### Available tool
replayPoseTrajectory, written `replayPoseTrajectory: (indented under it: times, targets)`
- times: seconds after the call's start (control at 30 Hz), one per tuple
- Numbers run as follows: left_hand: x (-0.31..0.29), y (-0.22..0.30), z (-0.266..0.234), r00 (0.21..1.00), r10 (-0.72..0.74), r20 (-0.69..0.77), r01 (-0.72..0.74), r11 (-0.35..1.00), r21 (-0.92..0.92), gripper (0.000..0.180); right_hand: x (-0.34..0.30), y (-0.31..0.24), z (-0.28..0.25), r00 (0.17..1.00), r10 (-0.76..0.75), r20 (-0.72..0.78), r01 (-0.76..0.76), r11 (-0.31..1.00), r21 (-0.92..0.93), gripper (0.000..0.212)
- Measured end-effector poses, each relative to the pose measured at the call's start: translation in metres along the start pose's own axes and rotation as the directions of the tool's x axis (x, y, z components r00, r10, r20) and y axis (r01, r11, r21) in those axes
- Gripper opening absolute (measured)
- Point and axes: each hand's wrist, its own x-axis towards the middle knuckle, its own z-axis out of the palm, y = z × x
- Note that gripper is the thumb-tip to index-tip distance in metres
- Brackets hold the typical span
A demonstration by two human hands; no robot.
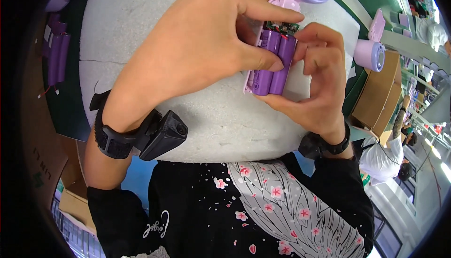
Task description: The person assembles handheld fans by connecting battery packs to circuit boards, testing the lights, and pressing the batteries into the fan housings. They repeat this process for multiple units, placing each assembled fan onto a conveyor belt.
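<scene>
Your left hand (211,42) and right hand (325,82) grip the pale pink plastic case (247,85), likely fitting two purple tube-shaped batteries (279,78); next, push softly.

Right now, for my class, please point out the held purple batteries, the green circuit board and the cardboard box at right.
Purple batteries (279,78): head view, right cell's lower half.
Green circuit board (281,27): head view, middle.
Cardboard box (378,92): head view, flat side panel.
</scene>
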Motion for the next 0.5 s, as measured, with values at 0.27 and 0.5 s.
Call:
replayPoseTrajectory:
  times: [0.27, 0.5]
  targets:
    - [0.002, 0.0, -0.002, 0.993, -0.115, 0.017, 0.113, 0.988, 0.101, 0.056, 0.006, 0.002, 0.002, 0.988, 0.155, 0.018, -0.156, 0.978, 0.136, 0.071]
    - [0.002, 0.003, -0.001, 0.986, -0.155, 0.054, 0.153, 0.987, 0.051, 0.055, 0.007, 0.005, 0.0, 0.994, 0.087, -0.072, -0.083, 0.995, 0.058, 0.043]
